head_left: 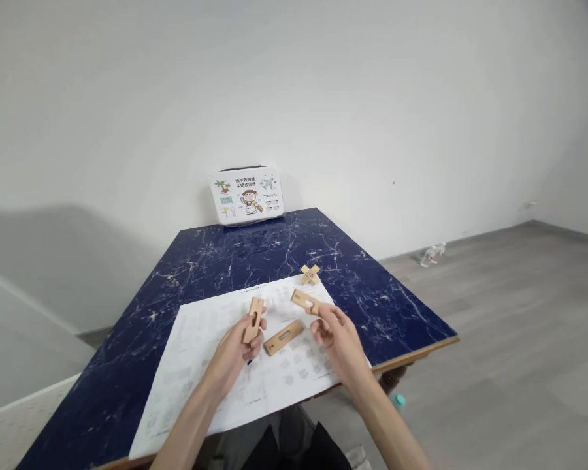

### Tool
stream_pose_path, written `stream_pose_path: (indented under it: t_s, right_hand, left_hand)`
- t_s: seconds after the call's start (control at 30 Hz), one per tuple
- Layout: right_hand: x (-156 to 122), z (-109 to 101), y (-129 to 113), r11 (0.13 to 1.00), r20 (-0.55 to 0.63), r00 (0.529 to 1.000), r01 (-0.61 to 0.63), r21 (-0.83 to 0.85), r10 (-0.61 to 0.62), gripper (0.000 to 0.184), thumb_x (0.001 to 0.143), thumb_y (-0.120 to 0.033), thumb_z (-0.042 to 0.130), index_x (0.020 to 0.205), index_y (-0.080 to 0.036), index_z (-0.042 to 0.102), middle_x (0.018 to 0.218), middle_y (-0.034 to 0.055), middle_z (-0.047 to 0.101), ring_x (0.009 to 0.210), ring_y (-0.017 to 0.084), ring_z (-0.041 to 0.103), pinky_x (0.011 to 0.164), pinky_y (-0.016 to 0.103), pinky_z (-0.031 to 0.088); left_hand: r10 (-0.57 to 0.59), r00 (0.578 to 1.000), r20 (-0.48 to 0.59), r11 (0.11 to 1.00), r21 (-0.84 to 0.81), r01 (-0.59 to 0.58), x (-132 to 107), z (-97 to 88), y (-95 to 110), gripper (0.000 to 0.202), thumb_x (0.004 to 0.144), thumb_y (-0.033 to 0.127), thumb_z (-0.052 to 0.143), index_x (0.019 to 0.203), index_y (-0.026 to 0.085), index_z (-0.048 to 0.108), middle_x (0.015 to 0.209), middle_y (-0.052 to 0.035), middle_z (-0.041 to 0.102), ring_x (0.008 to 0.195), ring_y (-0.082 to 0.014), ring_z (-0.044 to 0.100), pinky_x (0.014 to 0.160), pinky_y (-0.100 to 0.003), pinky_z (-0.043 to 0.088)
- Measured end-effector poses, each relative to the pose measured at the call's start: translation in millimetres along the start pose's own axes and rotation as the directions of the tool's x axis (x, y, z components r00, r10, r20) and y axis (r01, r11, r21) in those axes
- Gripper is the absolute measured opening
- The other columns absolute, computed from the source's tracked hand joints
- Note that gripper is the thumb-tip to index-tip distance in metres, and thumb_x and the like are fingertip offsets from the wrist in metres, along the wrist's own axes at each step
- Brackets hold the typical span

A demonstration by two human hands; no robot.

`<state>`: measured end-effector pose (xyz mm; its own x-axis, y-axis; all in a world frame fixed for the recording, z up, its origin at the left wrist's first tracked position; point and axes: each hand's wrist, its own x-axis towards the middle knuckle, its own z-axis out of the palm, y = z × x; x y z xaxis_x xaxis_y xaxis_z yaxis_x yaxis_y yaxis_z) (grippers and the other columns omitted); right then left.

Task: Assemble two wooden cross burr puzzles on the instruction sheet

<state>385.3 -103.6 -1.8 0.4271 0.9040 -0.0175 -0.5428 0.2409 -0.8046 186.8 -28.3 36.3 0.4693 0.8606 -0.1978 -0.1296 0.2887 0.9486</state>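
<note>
My left hand (240, 343) grips a slotted wooden puzzle piece (254, 318), held upright above the paper with a mark at its top end. In my right hand (337, 333) is another slotted wooden piece (300, 299), pinched at its right end and pointing to the left. Between the hands a third slotted piece (284, 337), marked 2, lies at a slant on the printed instruction sheet (186, 339). A small cross-shaped wooden puzzle (310, 274) sits at the sheet's far right corner, beyond my right hand.
The blue marble-patterned table (235, 254) carries the sheet. Against the wall at its far edge stands a white case (247, 196) with cartoon travel prints. On the floor to the right lie clear plastic bottles (431, 254); a teal cap (400, 399) shows below the table edge.
</note>
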Motion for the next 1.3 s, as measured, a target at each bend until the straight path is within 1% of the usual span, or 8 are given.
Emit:
stream_pose_path:
  t_s: [0.1, 0.27, 0.47, 0.67, 0.77, 0.87, 1.1, 1.3]
  right_hand:
    - [2, -4, -3, 0.997, -0.074, 0.997, 0.022, 0.072, -0.017, 0.035, 0.078, -0.047, 0.084, 0.09, -0.018, 0.069, 0.107, 0.0084, 0.074, 0.06, 0.009, 0.055, 0.051, 0.023, 0.044]
    - [-5, -4, 0, 0.994, 0.031, 0.998, 0.051, -0.094, -0.048, 0.032, 0.088, -0.051, 0.074, 0.097, -0.02, 0.071, 0.11, 0.0083, 0.073, 0.063, 0.011, 0.058, 0.052, 0.025, 0.043]
    - [-8, 0, 5, 0.973, 0.091, 0.992, 0.102, -0.209, -0.084, 0.034, 0.092, -0.055, 0.068, 0.095, -0.021, 0.067, 0.091, 0.005, 0.072, 0.058, 0.013, 0.057, 0.05, 0.025, 0.043]
    - [-8, 1, 4, 0.964, 0.074, 0.994, 0.095, -0.25, -0.079, 0.038, 0.089, -0.058, 0.069, 0.092, -0.02, 0.063, 0.062, -0.0016, 0.061, 0.053, 0.013, 0.051, 0.05, 0.025, 0.043]
    - [-9, 2, 3, 0.96, 0.071, 0.994, 0.095, -0.265, -0.079, 0.039, 0.089, -0.059, 0.069, 0.091, -0.021, 0.061, 0.062, -0.0012, 0.062, 0.053, 0.013, 0.053, 0.049, 0.025, 0.043]
    - [-9, 2, 4, 0.954, 0.082, 0.994, 0.099, -0.283, -0.079, 0.039, 0.089, -0.059, 0.068, 0.091, -0.021, 0.06, 0.068, 0.0008, 0.066, 0.052, 0.013, 0.054, 0.049, 0.025, 0.044]
    - [-9, 4, 4, 0.951, 0.115, 0.991, 0.1, -0.292, -0.069, 0.035, 0.091, -0.055, 0.067, 0.091, -0.022, 0.056, 0.083, 0.0044, 0.072, 0.059, 0.014, 0.061, 0.05, 0.025, 0.047]
    - [-10, 5, 3, 0.96, 0.118, 0.992, 0.068, -0.272, -0.037, 0.036, 0.088, -0.054, 0.071, 0.095, -0.022, 0.054, 0.084, 0.005, 0.073, 0.062, 0.017, 0.067, 0.048, 0.025, 0.048]
  left_hand:
    - [0.04, 0.999, 0.03, 0.998, 0.056, -0.042, -10, -3.0, 0, 0.039, 0.093, 0.045, 0.069, 0.12, 0.017, 0.062, 0.106, -0.0051, 0.055, 0.068, -0.0077, 0.043, 0.06, -0.022, 0.039]
    - [0.089, 0.992, 0.085, 0.971, 0.215, -0.106, -25, -4.5, -8, 0.041, 0.097, 0.054, 0.059, 0.122, 0.021, 0.055, 0.121, -0.0092, 0.057, 0.067, -0.0091, 0.049, 0.049, -0.022, 0.034]
    - [0.091, 0.994, 0.058, 0.93, 0.351, -0.106, -32, -5.8, -17, 0.042, 0.098, 0.058, 0.052, 0.119, 0.022, 0.052, 0.09, -0.0015, 0.06, 0.05, -0.007, 0.038, 0.042, -0.021, 0.026]
    - [0.088, 0.995, 0.035, 0.951, 0.295, -0.095, -34, -6.7, -17, 0.041, 0.099, 0.06, 0.049, 0.098, 0.02, 0.055, 0.076, 0.0021, 0.05, 0.054, -0.0079, 0.03, 0.051, -0.024, 0.023]
    - [0.058, 0.998, 0.037, 0.958, 0.277, -0.066, -32, -8.4, -19, 0.046, 0.101, 0.062, 0.042, 0.092, 0.019, 0.056, 0.064, 0.0055, 0.035, 0.056, -0.01, 0.025, 0.053, -0.025, 0.021]
    - [0.036, 0.999, 0.038, 0.964, 0.261, -0.045, -30, -10.7, -20, 0.047, 0.103, 0.059, 0.035, 0.091, 0.019, 0.056, 0.061, 0.006, 0.031, 0.056, -0.0111, 0.021, 0.053, -0.026, 0.019]
    - [0.071, 0.995, 0.076, 0.958, 0.273, -0.089, -30, -12.4, -21, 0.015, 0.097, 0.035, 0.052, 0.099, 0.02, 0.054, 0.067, 0.0061, 0.031, 0.06, -0.0116, 0.021, 0.054, -0.026, 0.018]
    - [0.113, 0.992, 0.063, 0.926, 0.356, -0.128, -33, -4.3, -18, 0.029, 0.1, 0.049, 0.051, 0.098, 0.02, 0.052, 0.067, 0.0063, 0.033, 0.059, -0.0113, 0.024, 0.053, -0.025, 0.021]
